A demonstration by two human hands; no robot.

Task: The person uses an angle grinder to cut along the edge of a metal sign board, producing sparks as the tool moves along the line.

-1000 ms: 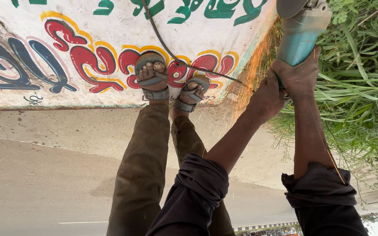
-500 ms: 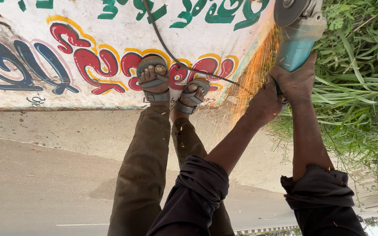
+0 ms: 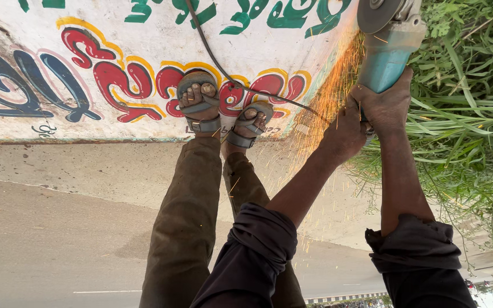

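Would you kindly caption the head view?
Both hands, left and right, grip a blue angle grinder throwing sparks.

Teal angle grinder (image 3: pixel 386 60) at upper right throws orange sparks (image 3: pixel 329 97). White painted board (image 3: pixel 144 68) carries red, yellow-edged, green and dark blue lettering. Green grass (image 3: pixel 475 102) at right.
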